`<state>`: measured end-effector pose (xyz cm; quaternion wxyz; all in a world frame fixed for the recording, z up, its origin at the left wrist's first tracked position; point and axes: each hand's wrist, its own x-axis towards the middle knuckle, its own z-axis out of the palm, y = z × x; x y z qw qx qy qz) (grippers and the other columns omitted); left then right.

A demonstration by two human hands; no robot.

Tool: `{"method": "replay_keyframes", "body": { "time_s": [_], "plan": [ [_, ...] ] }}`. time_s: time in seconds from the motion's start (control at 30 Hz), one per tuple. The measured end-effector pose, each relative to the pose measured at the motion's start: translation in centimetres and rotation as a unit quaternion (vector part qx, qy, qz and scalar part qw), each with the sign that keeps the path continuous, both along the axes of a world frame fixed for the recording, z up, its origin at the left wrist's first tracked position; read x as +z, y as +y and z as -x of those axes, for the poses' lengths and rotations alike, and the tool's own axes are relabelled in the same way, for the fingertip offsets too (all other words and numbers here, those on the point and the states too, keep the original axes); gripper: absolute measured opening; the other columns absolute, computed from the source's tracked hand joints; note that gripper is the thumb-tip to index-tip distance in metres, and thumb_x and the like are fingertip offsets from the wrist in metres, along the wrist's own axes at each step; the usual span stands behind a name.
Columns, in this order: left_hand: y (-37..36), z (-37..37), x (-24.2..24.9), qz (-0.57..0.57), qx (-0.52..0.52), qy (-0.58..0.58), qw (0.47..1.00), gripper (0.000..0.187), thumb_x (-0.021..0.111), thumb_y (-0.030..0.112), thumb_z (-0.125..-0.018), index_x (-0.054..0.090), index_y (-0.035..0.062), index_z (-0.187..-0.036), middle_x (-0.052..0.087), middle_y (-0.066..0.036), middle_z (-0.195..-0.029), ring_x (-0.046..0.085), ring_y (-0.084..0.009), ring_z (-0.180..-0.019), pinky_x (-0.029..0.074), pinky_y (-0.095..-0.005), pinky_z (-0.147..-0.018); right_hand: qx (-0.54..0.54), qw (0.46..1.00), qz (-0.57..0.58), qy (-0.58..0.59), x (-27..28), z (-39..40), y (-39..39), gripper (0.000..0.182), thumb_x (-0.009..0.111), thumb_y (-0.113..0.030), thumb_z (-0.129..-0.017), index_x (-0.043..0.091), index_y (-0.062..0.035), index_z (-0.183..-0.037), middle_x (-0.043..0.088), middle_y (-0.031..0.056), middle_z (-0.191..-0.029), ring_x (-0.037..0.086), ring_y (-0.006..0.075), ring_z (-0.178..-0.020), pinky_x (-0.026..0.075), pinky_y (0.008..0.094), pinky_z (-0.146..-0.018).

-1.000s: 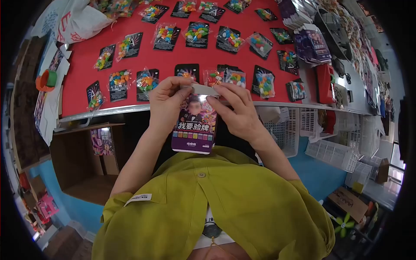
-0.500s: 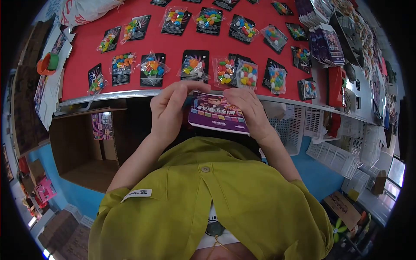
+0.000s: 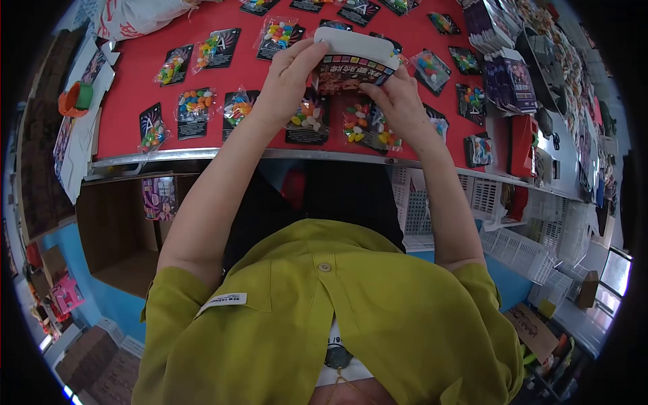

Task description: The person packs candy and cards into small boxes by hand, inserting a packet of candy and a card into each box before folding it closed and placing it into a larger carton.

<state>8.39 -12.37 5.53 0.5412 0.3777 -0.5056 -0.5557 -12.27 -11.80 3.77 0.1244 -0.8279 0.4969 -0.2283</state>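
Note:
Over the red table, a purple printed card box (image 3: 356, 69) is held up between both hands, its white flap (image 3: 354, 42) raised at the top. My left hand (image 3: 290, 79) grips the box's left edge, thumb by the flap. On the other side my right hand (image 3: 399, 102) has its fingers behind the box and its thumb against the lower front. Below the box lie bags of coloured candies on black cards, among them one bag (image 3: 309, 115) near my left wrist and another (image 3: 356, 123) between the hands. The box's inside is not visible.
More candy bags on black cards (image 3: 196, 104) lie in rows. Stacks of purple printed boxes (image 3: 511, 84) stand at right beside a dark tray (image 3: 540, 61). A white plastic bag (image 3: 138, 17) is at back left. Under the table are a cardboard box (image 3: 121, 263) and white baskets (image 3: 520, 250).
Both hands have moved forward from the table's front edge to over the candy bags, carrying the box. The box has tipped, and its white flap now shows at the top.

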Motion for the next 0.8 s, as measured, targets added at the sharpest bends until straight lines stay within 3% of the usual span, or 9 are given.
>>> {"method": "replay_keyframes", "body": {
  "time_s": [0.13, 0.23, 0.3, 0.4, 0.43, 0.5, 0.6, 0.73, 0.8],
  "plan": [
    [-0.3, 0.6, 0.4, -0.028, -0.018, -0.053, 0.998, 0.031, 0.048, 0.016, -0.091, 0.058, -0.004, -0.112, 0.057, -0.009, -0.107, 0.052, -0.0146, -0.097, 0.041, -0.0294, -0.088, 0.008, 0.999, -0.013, 0.031, -1.0, 0.2, -0.3, 0.027, 0.057, -0.026, -0.089, 0.064, -0.002, -0.101, 0.057, 0.011, -0.095, 0.05, 0.0272, -0.098, 0.036, 0.0373, -0.09],
    [-0.8, 1.0, 1.0, -0.074, -0.019, 0.055, 0.996, 0.032, 0.049, 0.012, -0.085, 0.058, -0.0041, -0.11, 0.058, -0.01, -0.104, 0.053, -0.0156, -0.096, 0.042, -0.0293, -0.087, -0.008, 0.997, 0.021, 0.073, 0.0, 0.2, 0.0, 0.031, 0.055, -0.029, -0.091, 0.062, -0.0008, -0.104, 0.056, 0.0116, -0.093, 0.05, 0.0251, -0.1, 0.037, 0.0363, -0.091],
    [-0.8, 0.9, 1.3, -0.095, -0.017, 0.021, 0.995, 0.034, 0.044, 0.006, -0.081, 0.059, -0.0041, -0.11, 0.059, -0.01, -0.099, 0.054, -0.0156, -0.093, 0.044, -0.0289, -0.083, -0.012, 0.942, -0.122, -0.312, 1.0, 0.0, 0.1, 0.032, 0.054, -0.028, -0.092, 0.06, -0.0004, -0.108, 0.057, 0.0086, -0.095, 0.05, 0.0217, -0.103, 0.037, 0.0349, -0.093],
    [-1.3, 0.7, 1.1, -0.115, -0.015, 0.021, 0.993, 0.036, 0.043, 0.004, -0.079, 0.059, -0.0043, -0.109, 0.06, -0.01, -0.098, 0.055, -0.0154, -0.093, 0.045, -0.0295, -0.083, -0.021, 0.853, -0.228, -0.469, 2.7, -1.0, 0.4, 0.028, 0.055, -0.021, -0.091, 0.059, 0.0002, -0.108, 0.058, 0.0053, -0.096, 0.051, 0.0184, -0.101, 0.037, 0.0321, -0.095],
    [-1.4, 0.8, 0.7, -0.111, -0.017, 0.021, 0.993, 0.036, 0.043, 0.004, -0.079, 0.059, -0.0043, -0.109, 0.06, -0.01, -0.098, 0.055, -0.0154, -0.093, 0.045, -0.0295, -0.083, -0.021, 0.854, -0.224, -0.469, 2.8, -1.1, 0.2, 0.028, 0.055, -0.021, -0.091, 0.059, 0.0002, -0.108, 0.058, 0.0053, -0.096, 0.051, 0.0184, -0.101, 0.037, 0.0321, -0.095],
    [-1.4, 0.7, 0.3, -0.058, -0.033, 0.037, 0.997, 0.038, 0.041, 0.002, -0.078, 0.06, -0.0031, -0.11, 0.061, -0.011, -0.101, 0.057, -0.0159, -0.095, 0.047, -0.0293, -0.085, -0.049, 0.672, -0.323, -0.664, 2.8, -1.4, -0.5, 0.022, 0.057, -0.012, -0.087, 0.06, 0.0004, -0.105, 0.059, 0.0043, -0.098, 0.052, 0.016, -0.098, 0.037, 0.0298, -0.094],
    [-0.8, 0.4, 0.9, -0.024, -0.063, 0.04, 0.997, 0.038, 0.039, 0.0, -0.079, 0.061, -0.0016, -0.11, 0.062, -0.011, -0.105, 0.059, -0.0162, -0.098, 0.049, -0.0284, -0.086, -0.013, 0.652, -0.392, -0.649, 1.7, -0.2, -1.4, 0.021, 0.056, -0.006, -0.083, 0.06, -0.0004, -0.104, 0.06, 0.0054, -0.099, 0.052, 0.0146, -0.1, 0.035, 0.0288, -0.095],
    [-0.1, 0.4, 0.3, 0.066, -0.032, 0.026, 0.997, 0.031, 0.041, -0.004, -0.085, 0.063, 0.0007, -0.107, 0.064, -0.008, -0.1, 0.063, -0.0154, -0.093, 0.054, -0.028, -0.079, -0.026, 0.684, -0.348, -0.64, 1.7, -1.2, -1.1, 0.023, 0.054, 0.0, -0.082, 0.061, 0.0007, -0.104, 0.061, 0.006, -0.1, 0.054, 0.0148, -0.098, 0.039, 0.0282, -0.091],
    [-0.1, -0.2, -0.1, 0.143, -0.025, -0.065, 0.987, 0.031, 0.048, -0.002, -0.088, 0.062, 0.007, -0.114, 0.065, -0.006, -0.106, 0.06, -0.0131, -0.1, 0.052, -0.0267, -0.083, -0.06, 0.842, -0.174, -0.508, 2.6, -2.0, 0.1, 0.023, 0.053, 0.004, -0.082, 0.061, 0.0021, -0.103, 0.061, 0.0052, -0.097, 0.056, 0.0149, -0.093, 0.043, 0.0274, -0.086]
  ]
}}
